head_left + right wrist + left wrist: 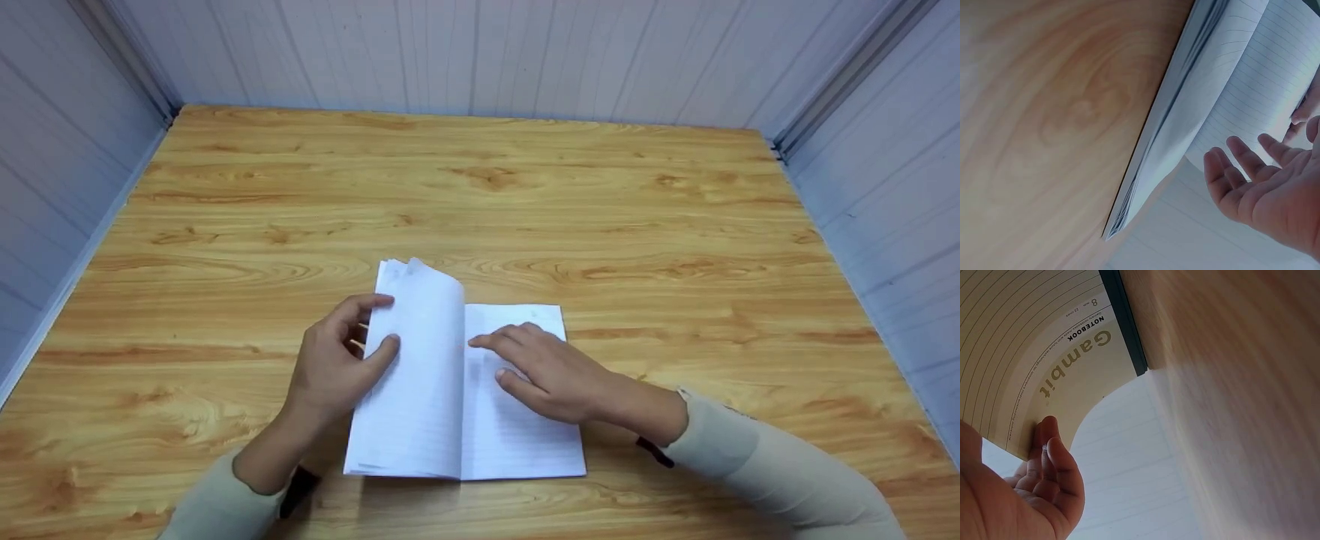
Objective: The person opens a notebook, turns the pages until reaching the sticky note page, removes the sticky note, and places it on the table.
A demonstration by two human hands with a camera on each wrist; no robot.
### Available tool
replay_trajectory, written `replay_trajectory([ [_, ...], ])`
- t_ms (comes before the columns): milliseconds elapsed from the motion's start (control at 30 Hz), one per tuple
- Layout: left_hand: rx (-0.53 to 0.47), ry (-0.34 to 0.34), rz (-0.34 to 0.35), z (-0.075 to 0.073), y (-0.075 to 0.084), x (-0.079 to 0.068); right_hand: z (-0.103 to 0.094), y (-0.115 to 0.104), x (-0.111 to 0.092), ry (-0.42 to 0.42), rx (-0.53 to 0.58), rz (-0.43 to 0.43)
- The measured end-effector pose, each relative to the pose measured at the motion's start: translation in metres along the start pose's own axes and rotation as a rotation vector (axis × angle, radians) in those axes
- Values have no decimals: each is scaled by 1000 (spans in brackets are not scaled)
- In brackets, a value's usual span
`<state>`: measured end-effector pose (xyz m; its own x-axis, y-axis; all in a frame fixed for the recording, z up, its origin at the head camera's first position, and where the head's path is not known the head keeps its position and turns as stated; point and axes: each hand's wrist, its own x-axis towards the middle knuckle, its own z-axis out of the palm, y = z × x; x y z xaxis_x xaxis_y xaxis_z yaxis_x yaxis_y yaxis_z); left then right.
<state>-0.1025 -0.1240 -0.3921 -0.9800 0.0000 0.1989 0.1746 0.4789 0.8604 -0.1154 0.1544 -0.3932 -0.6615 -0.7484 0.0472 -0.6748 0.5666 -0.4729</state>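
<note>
An open notebook [517,450] with white lined pages lies on the wooden table in front of the person. The left hand [337,360] grips the raised left half, thumb on the page and fingers toward the cover behind. In the left wrist view the tan cover [1072,365] bends upward, showing the words "Gambit" and "NOTEBOOK" beside a dark spine. Over the right-hand page is the right hand [551,375], fingers spread and lightly bent, index fingertip close to the centre fold. Nothing is between its fingers in the right wrist view, where the stacked page edges [1151,146] show.
The wooden table [480,195] stretches away behind the notebook and to both sides. Pale panelled walls [465,52] border it at the back, left and right. Dark straps [300,491] show at the light sleeves.
</note>
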Motion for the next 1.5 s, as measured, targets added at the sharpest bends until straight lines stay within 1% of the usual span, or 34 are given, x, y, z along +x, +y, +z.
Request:
replay_trajectory([
  [100,-15,-3,0,0,0,0,-2,2,-2,22,1,61],
  [167,-21,-6,-5,-1,0,0,-3,4,-3,46,-31,112],
  [233,-25,-7,-12,-1,0,0,-3,5,-5,71,-90,172],
  [333,-35,-7,-19,-1,0,0,-3,7,-6,92,-223,272],
  [400,-41,-7,-20,-1,0,0,-3,7,-7,85,-301,345],
  [467,-47,-6,-21,-1,0,0,-3,9,-8,72,-354,401],
  [567,-54,-6,-21,-1,1,0,-4,12,-9,48,-382,457],
  [700,-66,-7,-24,-1,1,0,-6,17,-9,22,-373,491],
  [800,-65,-6,-27,-1,1,0,-6,21,-10,12,-362,500],
  [933,-59,-8,-31,-1,1,0,-5,25,-11,-3,-356,504],
  [1200,-68,-9,-26,0,-1,0,-4,29,-13,-21,-378,486],
  [1333,-65,-13,-23,0,-1,0,-4,30,-13,-41,-383,492],
  [1500,-64,-7,-15,0,0,1,-7,32,-12,-68,-361,507],
])
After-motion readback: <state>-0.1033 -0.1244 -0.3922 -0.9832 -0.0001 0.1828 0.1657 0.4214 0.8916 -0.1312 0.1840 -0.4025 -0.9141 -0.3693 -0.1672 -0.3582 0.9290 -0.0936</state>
